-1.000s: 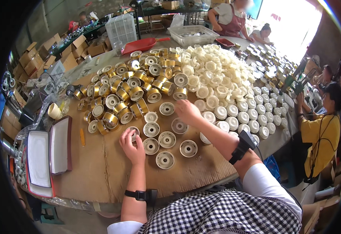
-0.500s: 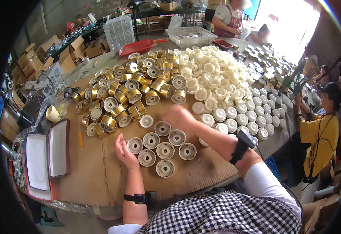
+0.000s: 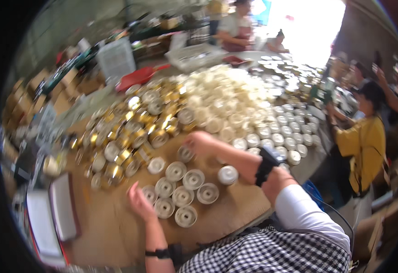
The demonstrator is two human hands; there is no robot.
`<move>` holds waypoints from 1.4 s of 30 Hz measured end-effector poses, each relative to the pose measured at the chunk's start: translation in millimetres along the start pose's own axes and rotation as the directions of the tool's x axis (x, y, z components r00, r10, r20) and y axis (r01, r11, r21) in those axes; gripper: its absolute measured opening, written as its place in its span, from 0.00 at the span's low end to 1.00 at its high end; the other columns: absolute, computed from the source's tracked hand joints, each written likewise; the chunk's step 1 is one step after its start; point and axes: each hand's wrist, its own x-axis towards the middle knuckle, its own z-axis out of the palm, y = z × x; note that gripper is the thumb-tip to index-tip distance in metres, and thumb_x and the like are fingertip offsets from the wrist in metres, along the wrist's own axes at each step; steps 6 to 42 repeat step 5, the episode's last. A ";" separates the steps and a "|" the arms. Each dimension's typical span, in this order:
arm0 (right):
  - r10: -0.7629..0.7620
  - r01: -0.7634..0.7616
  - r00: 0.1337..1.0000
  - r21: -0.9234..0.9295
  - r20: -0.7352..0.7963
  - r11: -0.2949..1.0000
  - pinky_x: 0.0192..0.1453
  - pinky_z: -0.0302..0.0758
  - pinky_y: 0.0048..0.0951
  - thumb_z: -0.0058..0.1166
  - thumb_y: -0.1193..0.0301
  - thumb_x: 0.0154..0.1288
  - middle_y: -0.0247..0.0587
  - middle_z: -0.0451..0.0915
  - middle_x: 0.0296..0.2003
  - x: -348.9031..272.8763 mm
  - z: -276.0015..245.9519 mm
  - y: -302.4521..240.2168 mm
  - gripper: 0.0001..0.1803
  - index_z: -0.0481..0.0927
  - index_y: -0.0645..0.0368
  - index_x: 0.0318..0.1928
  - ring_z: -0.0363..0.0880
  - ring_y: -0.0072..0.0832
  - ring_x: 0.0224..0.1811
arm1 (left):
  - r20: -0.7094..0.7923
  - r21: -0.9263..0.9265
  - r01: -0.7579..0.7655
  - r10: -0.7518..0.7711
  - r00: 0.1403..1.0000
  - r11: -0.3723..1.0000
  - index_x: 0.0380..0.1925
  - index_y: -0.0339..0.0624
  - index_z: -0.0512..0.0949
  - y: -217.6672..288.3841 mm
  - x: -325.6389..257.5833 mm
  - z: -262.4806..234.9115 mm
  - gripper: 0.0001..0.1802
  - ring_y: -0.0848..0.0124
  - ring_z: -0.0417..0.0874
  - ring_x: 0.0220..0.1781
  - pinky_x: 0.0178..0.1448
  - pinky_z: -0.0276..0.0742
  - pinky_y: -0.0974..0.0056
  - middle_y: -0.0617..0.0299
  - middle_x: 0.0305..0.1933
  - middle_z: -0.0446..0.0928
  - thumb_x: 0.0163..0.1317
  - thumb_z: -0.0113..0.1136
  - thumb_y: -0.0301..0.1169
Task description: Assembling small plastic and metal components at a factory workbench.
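My right hand [image 3: 201, 144], blurred, has its fingers closed on a pale round cup-shaped part [image 3: 186, 154] at the far end of a cluster. That cluster is several similar cream cups [image 3: 182, 195] with a hole in the middle, lying close together on brown cardboard. My left hand [image 3: 140, 201] rests at the cluster's left side, fingers stretched out, beside or touching its leftmost cup [image 3: 149, 194]; it holds nothing. A single pale piece [image 3: 155, 165] lies beyond the cluster. One white cap [image 3: 227, 174] sits below my right forearm.
Gold-rimmed rings [image 3: 140, 136] are heaped beyond my hands, cream plastic parts [image 3: 231, 95] piled beside them. White caps [image 3: 278, 139] stand in rows at right. Two long trays [image 3: 64, 207] lie at left, a red scoop [image 3: 135, 78] at the back. A person in yellow [image 3: 363, 141] works at right.
The whole view has shifted, and things appear lower and further left. My right hand has come to the cluster's far end with a cup in its fingers. My left hand stays beside the cluster.
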 end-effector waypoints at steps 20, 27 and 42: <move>-0.101 0.017 0.935 -0.241 -0.339 0.970 0.66 0.77 0.44 0.64 0.59 0.56 0.41 0.78 0.52 23.3 -13.0 -19.4 0.18 0.87 0.42 0.49 0.73 0.43 0.65 | 0.093 -0.010 -0.017 0.017 0.996 1.000 0.58 0.37 0.81 -1.8 21.6 40.1 0.21 0.57 0.80 0.56 0.65 0.73 0.52 0.48 0.60 0.78 0.79 0.47 0.39; -0.101 0.017 0.935 -0.241 -0.339 0.970 0.66 0.77 0.44 0.64 0.59 0.56 0.41 0.78 0.52 23.3 -13.0 -19.4 0.18 0.87 0.42 0.49 0.73 0.43 0.65 | 0.093 -0.010 -0.017 0.017 0.996 1.000 0.58 0.37 0.81 -1.8 21.6 40.1 0.21 0.57 0.80 0.56 0.65 0.73 0.52 0.48 0.60 0.78 0.79 0.47 0.39; -0.101 0.017 0.935 -0.241 -0.339 0.970 0.66 0.77 0.44 0.64 0.59 0.56 0.41 0.78 0.52 23.3 -13.0 -19.4 0.18 0.87 0.42 0.49 0.73 0.43 0.65 | 0.093 -0.010 -0.017 0.017 0.996 1.000 0.58 0.37 0.81 -1.8 21.6 40.1 0.21 0.57 0.80 0.56 0.65 0.73 0.52 0.48 0.60 0.78 0.79 0.47 0.39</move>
